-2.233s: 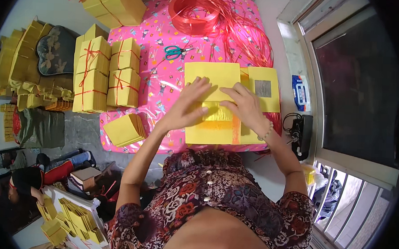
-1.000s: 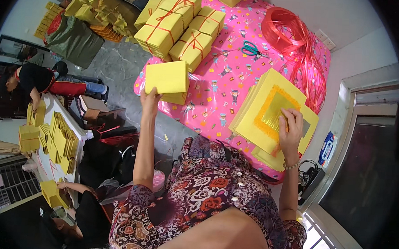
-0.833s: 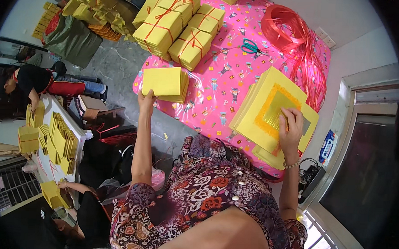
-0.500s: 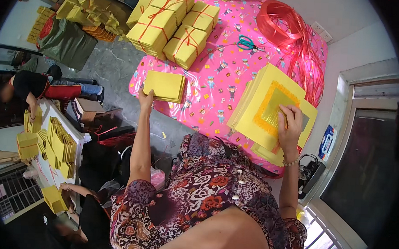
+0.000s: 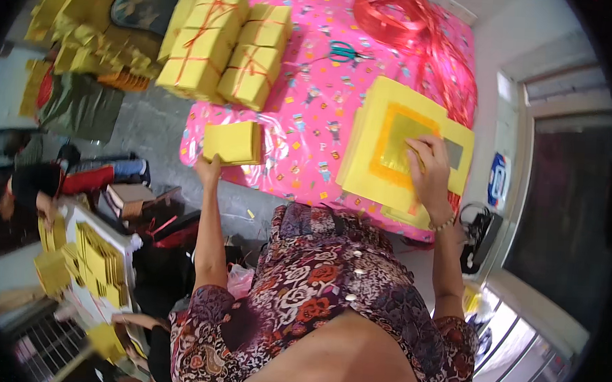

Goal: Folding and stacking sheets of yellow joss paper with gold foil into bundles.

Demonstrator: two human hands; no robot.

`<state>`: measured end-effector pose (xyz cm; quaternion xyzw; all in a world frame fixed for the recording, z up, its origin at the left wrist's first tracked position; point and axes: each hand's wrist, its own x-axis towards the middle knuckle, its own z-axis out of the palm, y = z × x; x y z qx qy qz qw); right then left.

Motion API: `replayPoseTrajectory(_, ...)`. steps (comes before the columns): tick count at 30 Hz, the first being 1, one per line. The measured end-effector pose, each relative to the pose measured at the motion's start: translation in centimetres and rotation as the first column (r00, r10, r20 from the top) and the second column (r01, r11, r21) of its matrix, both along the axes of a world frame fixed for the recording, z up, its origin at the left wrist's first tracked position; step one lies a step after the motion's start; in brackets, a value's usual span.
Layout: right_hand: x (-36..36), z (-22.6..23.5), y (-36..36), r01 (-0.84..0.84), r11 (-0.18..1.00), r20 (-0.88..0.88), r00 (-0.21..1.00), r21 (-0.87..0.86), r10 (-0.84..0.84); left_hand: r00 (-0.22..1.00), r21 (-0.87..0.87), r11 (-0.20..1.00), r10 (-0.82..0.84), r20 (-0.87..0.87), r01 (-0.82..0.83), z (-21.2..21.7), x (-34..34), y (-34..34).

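Note:
My left hand [image 5: 208, 168] grips the near left corner of a small stack of folded yellow paper [image 5: 232, 144], thumb on top, at the table's left edge. My right hand [image 5: 430, 166] is over a larger pile of yellow sheets [image 5: 365, 152] on the right. Its fingers are bent inward and drawn together, their tips at the gold square [image 5: 396, 146] with an orange border on the top sheet. Whether they pinch anything is hidden. A second gold-patched sheet [image 5: 463, 140] juts out to the right, beyond this hand.
Yellow paper bundles tied with red ribbon [image 5: 203, 44] stand at the far left of the pink table [image 5: 300, 170]. Teal-handled scissors [image 5: 342, 52] and a coil of red plastic ribbon [image 5: 388, 15] lie farther back. Two people work at a white table [image 5: 126, 247] on the left.
The view has shifted, so the table and its contents sit farther left in the picture. Both hands stay at the same paper stacks, and the right hand's fingers have curled in slightly more.

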<state>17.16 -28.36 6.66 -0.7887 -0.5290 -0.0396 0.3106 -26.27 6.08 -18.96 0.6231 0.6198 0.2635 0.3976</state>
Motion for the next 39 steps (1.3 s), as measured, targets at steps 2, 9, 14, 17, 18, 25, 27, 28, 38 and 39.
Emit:
replayPoseTrajectory(2,0.3,0.2,-0.8,0.032,0.999,0.003,0.999,0.000,-0.032,0.997,0.002,1.000,-0.029,0.078,0.029,2.1,2.5,-0.7)
replayPoseTrajectory(9,0.2,2.2,-1.6,-0.021,1.000,-0.127,0.992,0.019,0.023,0.992,-0.035,0.999,-0.019,0.128,0.023,-1.2,-3.3,2.2)
replayPoseTrajectory(14,-0.2,3.5,-4.2,-0.015,0.997,-0.300,0.954,-0.076,-0.008,0.981,-0.165,0.976,0.163,0.109,-0.143,0.5,-0.6,2.0)
replayPoseTrajectory(17,-0.5,4.2,-5.2,-0.091,0.986,-0.275,0.960,-0.139,0.050,0.955,0.112,0.987,0.138,-0.262,-0.112,3.3,0.3,1.4)
replayPoseTrajectory(18,-0.8,4.5,-5.3,-0.147,0.972,-0.270,0.958,-0.186,0.093,0.817,0.385,0.923,0.233,-0.527,-0.015,4.1,0.4,1.1)
replayPoseTrajectory(25,-2.2,3.9,-6.4,-0.221,0.921,-0.164,0.971,-0.320,0.176,0.934,0.554,0.782,-0.357,0.023,0.285,15.1,13.4,-5.9)
replayPoseTrajectory(27,-2.1,4.0,-6.3,-0.239,0.927,-0.169,0.966,-0.288,0.197,0.806,0.539,0.708,-0.585,0.086,0.456,17.7,17.2,-9.1)
replayPoseTrajectory(28,-2.1,4.0,-6.4,-0.251,0.933,-0.172,0.962,-0.260,0.211,0.718,0.506,0.670,-0.683,0.133,0.544,18.8,18.9,-10.7)
replayPoseTrajectory(38,0.3,3.4,-6.3,-0.316,0.927,-0.330,0.913,-0.202,0.239,0.160,0.541,0.051,-0.974,-0.157,0.839,26.3,26.6,-19.5)
replayPoseTrajectory(39,0.5,3.2,-6.1,-0.313,0.929,-0.368,0.902,-0.199,0.225,0.163,0.522,0.046,-0.970,-0.181,0.852,25.6,26.8,-19.5)
